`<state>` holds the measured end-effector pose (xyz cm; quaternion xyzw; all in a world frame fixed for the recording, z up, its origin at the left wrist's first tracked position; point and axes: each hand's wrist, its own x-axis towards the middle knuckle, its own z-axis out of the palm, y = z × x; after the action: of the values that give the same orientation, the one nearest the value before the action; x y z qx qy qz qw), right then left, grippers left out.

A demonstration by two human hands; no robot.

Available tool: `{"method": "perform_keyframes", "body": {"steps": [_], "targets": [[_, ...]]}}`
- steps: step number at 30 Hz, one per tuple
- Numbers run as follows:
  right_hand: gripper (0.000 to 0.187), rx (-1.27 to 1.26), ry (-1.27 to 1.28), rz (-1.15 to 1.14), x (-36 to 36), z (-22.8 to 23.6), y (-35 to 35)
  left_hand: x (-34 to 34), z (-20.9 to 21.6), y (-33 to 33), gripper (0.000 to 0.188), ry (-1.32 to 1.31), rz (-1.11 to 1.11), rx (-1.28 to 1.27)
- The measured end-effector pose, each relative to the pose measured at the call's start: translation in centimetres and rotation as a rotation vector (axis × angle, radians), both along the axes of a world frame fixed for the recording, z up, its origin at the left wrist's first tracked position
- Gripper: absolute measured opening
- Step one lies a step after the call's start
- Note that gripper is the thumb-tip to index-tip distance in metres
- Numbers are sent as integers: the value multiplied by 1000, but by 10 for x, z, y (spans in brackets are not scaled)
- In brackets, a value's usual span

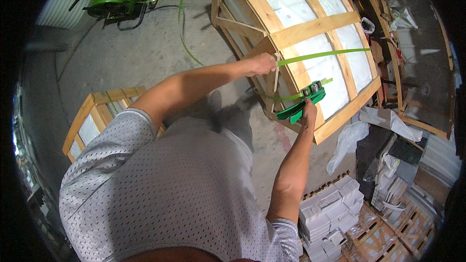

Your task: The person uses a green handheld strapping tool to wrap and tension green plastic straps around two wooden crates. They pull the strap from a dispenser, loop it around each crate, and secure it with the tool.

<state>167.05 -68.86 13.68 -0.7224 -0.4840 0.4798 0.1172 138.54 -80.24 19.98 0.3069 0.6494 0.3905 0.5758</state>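
A wooden crate [318, 23] with white wrapped contents stands in front of me. A green strap [325, 55] crosses its top. At the crate's near left edge my left hand [262, 64] is closed, with the strap at its fingertips. A narrow pale strip [276, 75] hangs below those fingers. My right hand [309, 111] is wrapped round the handle of a green strapping tensioner [303, 101], which rests at the crate's near edge. A strap passes through the tool; its short end sticks out on the far side.
A strap dispenser cart with a green reel [112, 2] stands at the far left, its strap trailing over the floor. A smaller crate [94, 116] sits at left. White stacked slabs [330, 208], plastic sheeting [347, 145] and pallets [374, 233] lie at right.
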Motion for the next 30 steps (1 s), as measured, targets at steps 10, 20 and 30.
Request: {"method": "perform_keyframes", "body": {"steps": [10, 20, 30], "targets": [[43, -58, 56, -17, 2, -7, 4, 0, -14, -2, 26, 139, -84, 97], [40, -25, 79, 2, 1, -4, 2, 2, -21, 3, 25, 212, -97, 131], [40, 11, 39, 0, -2, 0, -3, 20, -33, -6, 27, 23, -14, 44]]}}
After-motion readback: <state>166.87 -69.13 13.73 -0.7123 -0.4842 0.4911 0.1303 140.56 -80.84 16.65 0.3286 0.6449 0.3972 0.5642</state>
